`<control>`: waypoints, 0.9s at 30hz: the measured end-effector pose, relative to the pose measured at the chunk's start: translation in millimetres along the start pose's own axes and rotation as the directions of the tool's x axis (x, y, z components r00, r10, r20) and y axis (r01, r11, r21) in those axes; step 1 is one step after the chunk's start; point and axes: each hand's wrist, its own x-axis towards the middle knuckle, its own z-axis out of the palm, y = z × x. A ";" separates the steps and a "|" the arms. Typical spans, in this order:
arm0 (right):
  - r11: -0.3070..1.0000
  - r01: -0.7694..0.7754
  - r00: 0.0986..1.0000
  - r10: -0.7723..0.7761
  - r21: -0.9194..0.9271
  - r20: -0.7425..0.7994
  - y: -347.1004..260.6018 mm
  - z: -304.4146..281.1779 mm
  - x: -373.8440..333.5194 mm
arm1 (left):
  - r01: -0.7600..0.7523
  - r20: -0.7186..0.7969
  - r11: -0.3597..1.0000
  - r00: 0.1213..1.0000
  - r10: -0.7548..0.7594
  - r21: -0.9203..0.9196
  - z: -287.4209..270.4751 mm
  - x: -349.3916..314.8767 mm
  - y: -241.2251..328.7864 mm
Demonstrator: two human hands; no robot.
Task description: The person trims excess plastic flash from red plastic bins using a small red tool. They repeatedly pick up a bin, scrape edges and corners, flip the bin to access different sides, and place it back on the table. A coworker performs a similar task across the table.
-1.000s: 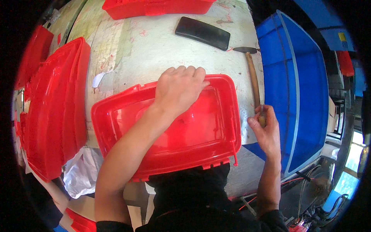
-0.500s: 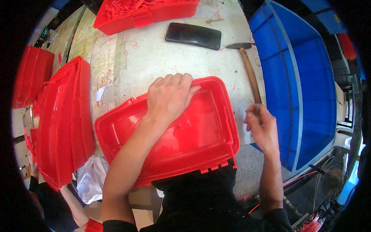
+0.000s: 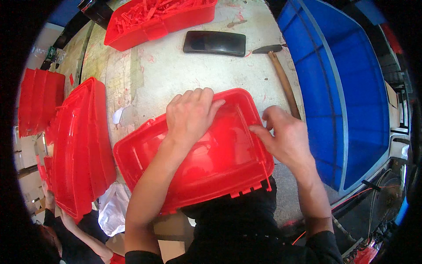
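Observation:
A shallow red plastic lid (image 3: 206,171), like a toolbox's, lies tilted in front of me, hollow side up. Hinge lugs show along its near edge. My left hand (image 3: 189,115) grips the lid's far rim, fingers over the edge and thumb on the inner side; its forearm crosses the lid. At the lid's right edge, my right hand (image 3: 286,134) has its thumb and index finger apart, the thumb at the rim. I cannot tell whether it touches. The other fingers are partly hidden. Beyond this hand lies a hammer (image 3: 283,81) with a wooden handle.
A red bin (image 3: 160,28) of red plastic scraps stands at the back, with a black case (image 3: 214,43) nearby. Stacked red lids (image 3: 81,149) are on the left, a blue crate (image 3: 327,101) on the right. A co-worker's arm (image 3: 88,235) shows lower left.
My right hand has moved left and slightly up, from beside the hammer handle to the lid's right edge. My left hand keeps its grip. The view has shifted slightly.

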 end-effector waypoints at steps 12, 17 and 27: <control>0.993 0.063 0.992 -0.051 -0.098 0.118 -1.3 -9.8 -39.3 | 0.098 0.102 0.994 0.990 -0.102 0.049 -4.4 8.3 -11.1; 0.999 0.028 0.983 -0.035 -0.039 -0.182 13.2 -4.5 -25.5 | 0.207 0.318 0.976 0.923 -0.219 0.071 -20.0 12.5 -12.7; 0.591 -0.581 0.814 0.428 0.560 0.393 51.9 -0.5 -136.9 | 0.686 0.265 0.681 0.728 -0.633 -0.256 -111.6 -117.3 -98.7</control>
